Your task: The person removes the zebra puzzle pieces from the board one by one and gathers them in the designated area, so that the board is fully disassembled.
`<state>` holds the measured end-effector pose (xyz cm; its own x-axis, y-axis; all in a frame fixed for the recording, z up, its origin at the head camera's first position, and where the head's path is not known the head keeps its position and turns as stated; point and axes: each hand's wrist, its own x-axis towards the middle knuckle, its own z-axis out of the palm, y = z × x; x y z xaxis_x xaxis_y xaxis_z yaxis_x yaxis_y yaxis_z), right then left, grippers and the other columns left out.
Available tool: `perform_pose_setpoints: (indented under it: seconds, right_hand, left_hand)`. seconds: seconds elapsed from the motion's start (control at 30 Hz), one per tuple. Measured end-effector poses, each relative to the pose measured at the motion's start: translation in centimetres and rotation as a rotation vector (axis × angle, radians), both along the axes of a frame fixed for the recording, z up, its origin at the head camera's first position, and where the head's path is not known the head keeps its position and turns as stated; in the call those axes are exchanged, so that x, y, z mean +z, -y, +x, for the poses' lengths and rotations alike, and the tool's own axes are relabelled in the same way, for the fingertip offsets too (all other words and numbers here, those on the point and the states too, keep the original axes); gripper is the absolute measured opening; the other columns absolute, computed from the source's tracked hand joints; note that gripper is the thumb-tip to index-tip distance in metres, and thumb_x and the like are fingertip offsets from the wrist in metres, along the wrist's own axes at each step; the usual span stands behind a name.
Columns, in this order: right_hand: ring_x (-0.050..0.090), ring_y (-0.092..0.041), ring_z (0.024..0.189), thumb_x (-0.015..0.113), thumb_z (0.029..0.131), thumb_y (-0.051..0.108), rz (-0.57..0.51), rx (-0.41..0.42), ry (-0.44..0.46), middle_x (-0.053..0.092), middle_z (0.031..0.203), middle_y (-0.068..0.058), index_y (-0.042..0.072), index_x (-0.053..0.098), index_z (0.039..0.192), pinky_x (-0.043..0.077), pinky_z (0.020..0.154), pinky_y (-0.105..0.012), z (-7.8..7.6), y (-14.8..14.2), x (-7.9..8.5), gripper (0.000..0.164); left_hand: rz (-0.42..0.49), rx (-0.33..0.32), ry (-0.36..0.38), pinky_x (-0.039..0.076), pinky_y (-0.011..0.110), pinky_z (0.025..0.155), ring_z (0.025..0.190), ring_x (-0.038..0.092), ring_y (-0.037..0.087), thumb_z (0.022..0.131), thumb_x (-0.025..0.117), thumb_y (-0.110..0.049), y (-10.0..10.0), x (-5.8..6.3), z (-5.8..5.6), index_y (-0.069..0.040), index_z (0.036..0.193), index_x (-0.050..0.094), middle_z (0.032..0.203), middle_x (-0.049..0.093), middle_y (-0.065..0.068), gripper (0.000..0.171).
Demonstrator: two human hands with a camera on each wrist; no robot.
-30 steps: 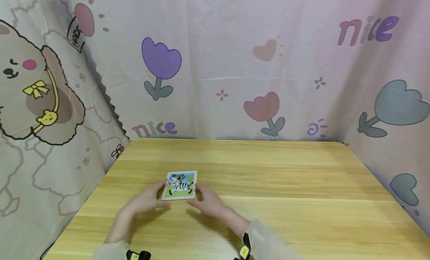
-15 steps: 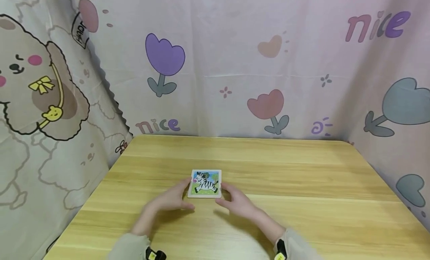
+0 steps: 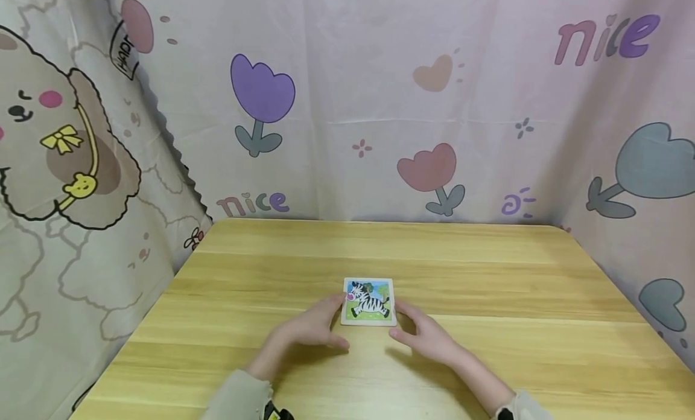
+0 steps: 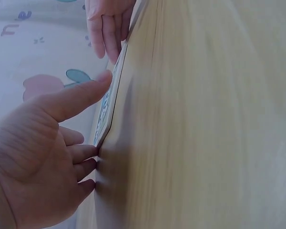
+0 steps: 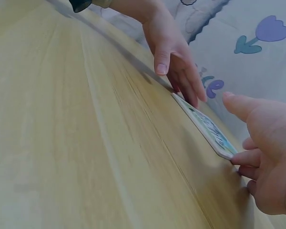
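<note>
A square zebra picture board (image 3: 369, 302) with a pale rim, which looks like a small puzzle, lies flat on the wooden table. My left hand (image 3: 315, 324) is at its left side, fingertips against the edge and thumb held away from it. On the opposite side my right hand (image 3: 426, 334) touches the right edge with its fingers, its thumb also apart from the board. Seen from the left wrist, the fingers of the left hand (image 4: 43, 157) meet the board's corner low at the tabletop. In the right wrist view, the right hand (image 5: 274, 152) has its fingers at the near corner.
The wooden table (image 3: 488, 275) extends around the board on every side. A patterned curtain (image 3: 336, 94) hangs behind its back edge and along both sides. Dark wrist straps (image 3: 276, 411) sit on the sleeves.
The zebra board has slid to the right across the table, with both hands moving along beside it. The head view has shifted slightly.
</note>
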<state>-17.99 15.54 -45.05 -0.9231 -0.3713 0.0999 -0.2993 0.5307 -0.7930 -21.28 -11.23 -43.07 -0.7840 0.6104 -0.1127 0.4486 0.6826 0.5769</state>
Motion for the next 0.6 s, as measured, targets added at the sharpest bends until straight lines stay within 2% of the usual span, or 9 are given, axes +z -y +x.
perform_pose_setpoints:
  seconds: [0.3, 0.6]
  right_hand:
    - [0.034, -0.043, 0.127, 0.063, 0.088, 0.032, 0.04, -0.002, -0.012, 0.042, 0.137, -0.025, -0.008, 0.04, 0.135, 0.026, 0.104, -0.057, 1.9, -2.5, 0.2, 0.066]
    - [0.035, -0.04, 0.127, 0.063, 0.087, 0.034, 0.062, -0.034, 0.011, 0.043, 0.137, -0.022, -0.006, 0.041, 0.134, 0.027, 0.103, -0.056, 3.1, -3.3, 0.3, 0.066]
  left_hand:
    - [-0.019, -0.051, -0.003, 0.02, 0.043, 0.111, 0.136, 0.025, 0.03, 0.068, 0.078, -0.044, -2.0, 0.0, 1.0, 0.001, 0.145, 0.023, 0.148, 0.027, 0.016, 0.105]
    - [-0.049, -0.075, -0.012, 0.019, 0.042, 0.111, 0.137, 0.024, 0.029, 0.07, 0.077, -0.043, -2.7, 0.2, 1.8, 0.001, 0.145, 0.024, 0.149, 0.027, 0.015, 0.101]
